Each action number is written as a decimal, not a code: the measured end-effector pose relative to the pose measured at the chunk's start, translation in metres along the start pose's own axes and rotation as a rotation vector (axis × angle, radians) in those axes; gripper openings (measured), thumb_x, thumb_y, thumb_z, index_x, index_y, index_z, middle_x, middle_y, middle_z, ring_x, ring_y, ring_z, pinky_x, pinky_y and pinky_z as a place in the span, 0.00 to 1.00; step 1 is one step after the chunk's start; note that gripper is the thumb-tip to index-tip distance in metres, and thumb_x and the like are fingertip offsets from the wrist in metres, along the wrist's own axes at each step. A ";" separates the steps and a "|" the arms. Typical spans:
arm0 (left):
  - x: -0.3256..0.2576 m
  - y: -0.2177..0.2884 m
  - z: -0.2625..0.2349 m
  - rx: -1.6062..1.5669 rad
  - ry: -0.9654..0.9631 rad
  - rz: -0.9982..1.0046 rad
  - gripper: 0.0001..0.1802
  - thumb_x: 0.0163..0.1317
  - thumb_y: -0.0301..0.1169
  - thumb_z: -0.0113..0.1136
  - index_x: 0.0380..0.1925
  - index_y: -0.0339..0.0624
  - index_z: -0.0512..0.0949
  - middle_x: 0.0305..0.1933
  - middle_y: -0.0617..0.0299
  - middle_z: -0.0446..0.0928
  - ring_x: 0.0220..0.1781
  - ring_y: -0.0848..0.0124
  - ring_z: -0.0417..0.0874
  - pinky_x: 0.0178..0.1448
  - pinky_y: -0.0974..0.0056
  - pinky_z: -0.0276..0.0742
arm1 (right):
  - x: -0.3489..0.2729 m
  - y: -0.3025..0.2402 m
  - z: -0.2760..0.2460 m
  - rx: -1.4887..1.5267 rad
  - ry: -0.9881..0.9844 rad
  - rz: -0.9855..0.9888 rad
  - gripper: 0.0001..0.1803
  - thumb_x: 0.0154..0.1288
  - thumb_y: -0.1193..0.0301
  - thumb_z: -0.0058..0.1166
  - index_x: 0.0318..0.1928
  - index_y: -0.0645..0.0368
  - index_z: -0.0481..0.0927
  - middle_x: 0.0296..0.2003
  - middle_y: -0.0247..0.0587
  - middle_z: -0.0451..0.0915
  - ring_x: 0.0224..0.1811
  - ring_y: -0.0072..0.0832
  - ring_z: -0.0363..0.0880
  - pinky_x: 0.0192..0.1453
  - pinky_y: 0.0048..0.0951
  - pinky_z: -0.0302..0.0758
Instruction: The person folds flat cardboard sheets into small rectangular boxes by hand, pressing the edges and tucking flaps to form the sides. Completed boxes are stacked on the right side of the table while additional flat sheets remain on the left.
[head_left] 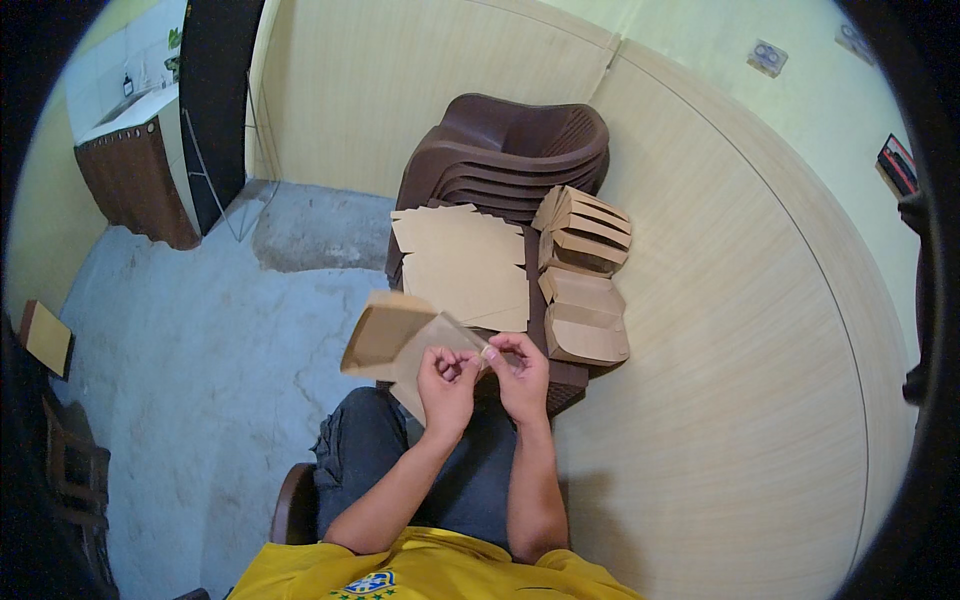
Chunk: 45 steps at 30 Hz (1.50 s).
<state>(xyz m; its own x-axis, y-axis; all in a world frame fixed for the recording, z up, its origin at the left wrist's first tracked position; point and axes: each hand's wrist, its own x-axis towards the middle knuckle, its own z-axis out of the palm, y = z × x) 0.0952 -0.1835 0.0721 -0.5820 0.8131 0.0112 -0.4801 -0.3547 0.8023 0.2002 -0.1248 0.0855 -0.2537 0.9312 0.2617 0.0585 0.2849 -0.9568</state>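
A partly folded brown cardboard box (392, 330) is held above my lap, its lid panel raised toward the left. My left hand (446, 392) is closed in a pinch on the box's near edge. Right beside it, my right hand (520, 378) pinches a corner of the same box, fingertips nearly meeting those of the left. Just beyond my hands lies a stack of flat cardboard blanks (465, 268) with notched edges. To its right stand several nested folded boxes (588, 238) and one open folded box (585, 325).
Stacked brown plastic chairs (500, 150) carry the blanks and stand against the wood-panelled wall (720, 330). Blue-grey floor (200, 370) spreads to the left. A sink counter with a brown curtain (135, 185) is at the far left, and dark wooden furniture (75, 470) at the near left.
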 end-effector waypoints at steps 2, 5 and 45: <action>0.006 0.015 0.010 0.207 -0.051 0.126 0.15 0.69 0.15 0.65 0.38 0.42 0.68 0.42 0.56 0.83 0.46 0.70 0.86 0.51 0.63 0.86 | 0.001 -0.001 0.004 0.112 0.102 -0.002 0.13 0.74 0.79 0.64 0.57 0.60 0.83 0.48 0.32 0.83 0.45 0.18 0.82 0.45 0.23 0.81; 0.019 0.032 0.017 0.552 -0.178 0.293 0.13 0.69 0.20 0.67 0.44 0.39 0.70 0.40 0.52 0.87 0.43 0.65 0.90 0.48 0.59 0.87 | 0.001 0.006 0.009 0.340 0.253 0.077 0.13 0.75 0.79 0.63 0.58 0.60 0.83 0.47 0.33 0.83 0.45 0.18 0.82 0.43 0.21 0.82; 0.025 -0.041 -0.043 0.848 -0.099 -0.035 0.14 0.67 0.28 0.72 0.51 0.40 0.91 0.42 0.54 0.92 0.44 0.70 0.91 0.55 0.63 0.84 | -0.016 0.048 0.011 0.346 0.236 0.456 0.14 0.68 0.86 0.62 0.51 0.63 0.76 0.35 0.38 0.84 0.39 0.28 0.88 0.47 0.37 0.92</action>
<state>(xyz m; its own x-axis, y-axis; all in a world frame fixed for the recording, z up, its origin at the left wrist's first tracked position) 0.0723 -0.1689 0.0142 -0.4971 0.8677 -0.0013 0.1795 0.1044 0.9782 0.1963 -0.1288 0.0336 -0.0541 0.9782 -0.2004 -0.2159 -0.2074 -0.9541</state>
